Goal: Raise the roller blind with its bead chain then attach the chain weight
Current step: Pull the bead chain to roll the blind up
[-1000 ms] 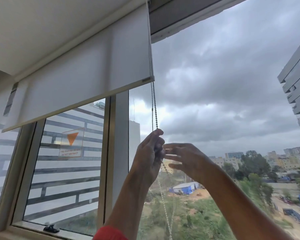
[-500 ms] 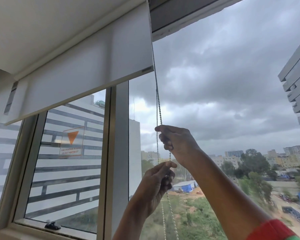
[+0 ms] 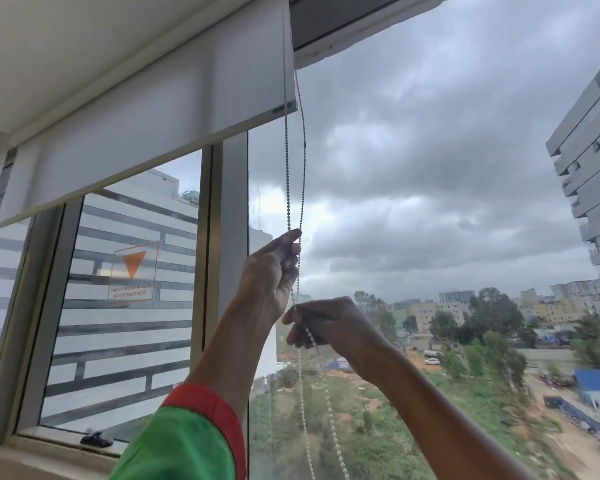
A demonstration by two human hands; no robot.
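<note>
While grey cloud fills the window (image 3: 430, 150), we list: roller blind (image 3: 153, 126), raised near the top; our left hand (image 3: 274, 271) pinching the bead chain (image 3: 287, 174) high; our right hand (image 3: 326, 323) closed on it below.

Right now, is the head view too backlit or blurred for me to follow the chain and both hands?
Head view: bright overcast sky backlights the scene, so the left hand and right hand read dark; the bead chain stays crisp against cloud but blurs lower, over the greenery; wide-angle bending at the edges; roller blind evenly lit.
</note>
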